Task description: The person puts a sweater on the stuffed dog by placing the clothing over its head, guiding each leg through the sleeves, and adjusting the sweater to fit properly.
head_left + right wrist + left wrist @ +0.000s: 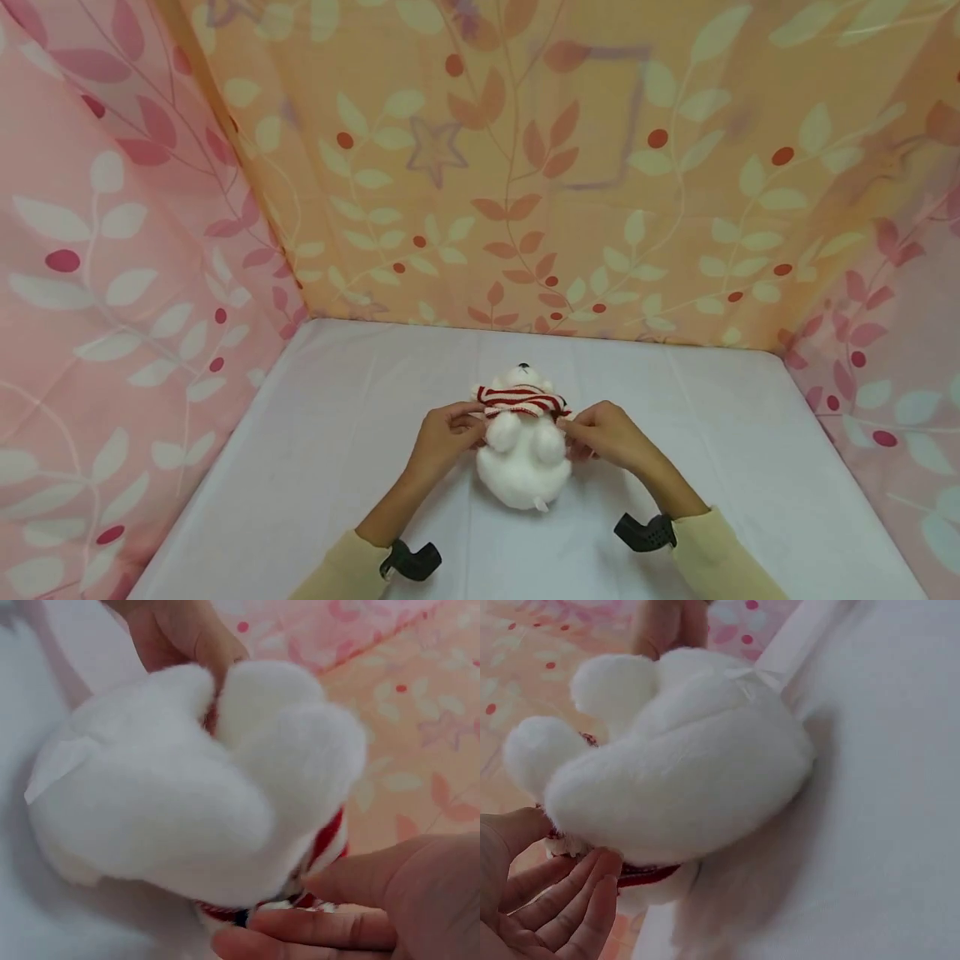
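I'm seeing white table [345, 417] leaving room outside both forearms [393, 504]. The plush toy [522, 479] is blocking the middle, and the left hand [448, 432] and right hand [609, 433] are closing off its flanks. From the near side, a lane is running between the forearms, two black wrist cameras [416, 562] jutting into it. Beyond the toy, table is reaching the orange curtain [487, 167], which is barring the way.
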Available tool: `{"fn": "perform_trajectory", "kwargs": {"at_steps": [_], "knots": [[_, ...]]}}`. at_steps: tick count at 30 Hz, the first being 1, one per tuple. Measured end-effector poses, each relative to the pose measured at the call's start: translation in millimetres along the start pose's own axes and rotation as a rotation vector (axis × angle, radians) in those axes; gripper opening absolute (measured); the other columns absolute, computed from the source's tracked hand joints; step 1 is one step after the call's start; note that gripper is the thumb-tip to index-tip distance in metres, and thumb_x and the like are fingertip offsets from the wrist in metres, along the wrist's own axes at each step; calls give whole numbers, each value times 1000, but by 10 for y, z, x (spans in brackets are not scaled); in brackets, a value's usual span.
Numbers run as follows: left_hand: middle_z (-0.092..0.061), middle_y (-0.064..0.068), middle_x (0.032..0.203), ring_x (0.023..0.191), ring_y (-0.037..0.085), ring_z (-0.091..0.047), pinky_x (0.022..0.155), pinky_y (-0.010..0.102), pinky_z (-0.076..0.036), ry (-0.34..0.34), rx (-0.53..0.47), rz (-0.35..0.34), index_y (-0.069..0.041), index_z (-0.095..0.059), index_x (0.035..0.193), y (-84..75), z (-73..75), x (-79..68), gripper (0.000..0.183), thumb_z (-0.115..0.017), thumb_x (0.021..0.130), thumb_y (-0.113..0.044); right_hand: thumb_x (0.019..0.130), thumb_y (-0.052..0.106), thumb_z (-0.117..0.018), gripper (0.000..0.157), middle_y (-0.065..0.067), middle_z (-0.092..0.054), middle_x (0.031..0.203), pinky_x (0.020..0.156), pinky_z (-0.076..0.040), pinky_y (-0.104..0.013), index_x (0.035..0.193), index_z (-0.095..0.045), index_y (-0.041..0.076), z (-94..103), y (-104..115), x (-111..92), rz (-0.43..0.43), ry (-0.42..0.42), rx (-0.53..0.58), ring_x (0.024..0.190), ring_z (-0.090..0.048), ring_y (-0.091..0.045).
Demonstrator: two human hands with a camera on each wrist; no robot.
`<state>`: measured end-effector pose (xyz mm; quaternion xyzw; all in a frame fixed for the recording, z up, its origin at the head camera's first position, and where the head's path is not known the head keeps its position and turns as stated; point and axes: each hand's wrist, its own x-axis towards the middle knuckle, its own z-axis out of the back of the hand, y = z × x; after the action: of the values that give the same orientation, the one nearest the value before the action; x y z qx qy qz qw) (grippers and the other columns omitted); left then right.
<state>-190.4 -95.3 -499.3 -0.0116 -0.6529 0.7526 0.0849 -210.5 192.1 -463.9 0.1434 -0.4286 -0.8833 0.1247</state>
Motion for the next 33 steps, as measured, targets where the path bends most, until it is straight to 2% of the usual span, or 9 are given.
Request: {"fn": "perform_trajectory", "kwargs": {"at_steps": [4, 8, 10, 13, 18, 22, 25, 29, 33], "knots": [[-74, 2, 94, 75, 12, -70, 68, 25, -58, -95, 241, -153, -10, -73, 119, -2, -11, 25, 32, -79, 87, -4, 97, 25, -69, 27, 7, -65, 63, 55, -45, -30, 73, -73, 14, 18, 191, -96, 122, -178, -168, 61, -56, -12], [-71, -1, 96, 75, 11, -67, 66, 23, -57, -151, 423, -294, -13, -73, 120, -1, -38, 100, 37, -82, 85, -5, 89, 25, -80, 9, 13, -67, 81, 61, -51, -30, 88, -75, 17, -69, 344, -147, 358, -343, -252, 72, -60, -10], [-70, 0, 96, 74, 12, -67, 64, 23, -56, -161, 463, -342, -12, -74, 116, 2, -61, 139, 34, -83, 84, -5, 85, 28, -84, 20, 12, -67, 95, 68, -54, -31, 98, -74, 16, -141, 391, -141, 460, -376, -282, 83, -63, -12], [-72, 1, 98, 75, 12, -67, 64, 22, -56, -174, 498, -367, -11, -76, 108, -8, -99, 165, 26, -83, 83, -4, 79, 36, -88, 39, 6, -64, 109, 75, -53, -34, 108, -71, 15, -253, 426, -104, 534, -380, -327, 97, -60, -15], [-73, -2, 101, 78, 11, -67, 63, 22, -53, -208, 564, -335, -13, -76, 103, -64, -131, 132, 20, -81, 86, -6, 74, 45, -90, 60, 1, -65, 117, 87, -52, -42, 118, -68, 12, -402, 480, -22, 540, -382, -347, 110, -58, -18], [-68, -6, 96, 80, 9, -64, 63, 23, -52, -207, 545, -342, -16, -75, 101, -122, -123, 101, 18, -80, 87, -5, 73, 50, -89, 67, 0, -67, 119, 91, -49, -47, 123, -66, 11, -487, 524, 34, 519, -385, -354, 111, -59, -22], [-65, -8, 94, 82, 8, -62, 62, 22, -52, -201, 506, -363, -17, -73, 100, -156, -122, 76, 20, -78, 88, -1, 73, 50, -89, 67, 0, -69, 116, 89, -48, -46, 124, -66, 12, -524, 551, 51, 491, -381, -349, 106, -60, -20], [-65, -9, 93, 83, 7, -60, 60, 22, -51, -203, 476, -405, -18, -71, 100, -187, -127, 37, 24, -75, 88, 3, 75, 48, -89, 60, 3, -70, 104, 82, -49, -41, 118, -68, 12, -549, 581, 67, 456, -405, -348, 92, -61, -16], [-64, -9, 95, 85, 7, -60, 61, 22, -50, -225, 501, -482, -18, -72, 100, -221, -143, -7, 24, -76, 88, 2, 75, 44, -90, 52, 6, -69, 88, 72, -48, -35, 110, -69, 12, -556, 615, 93, 432, -443, -359, 77, -58, -12]]}}
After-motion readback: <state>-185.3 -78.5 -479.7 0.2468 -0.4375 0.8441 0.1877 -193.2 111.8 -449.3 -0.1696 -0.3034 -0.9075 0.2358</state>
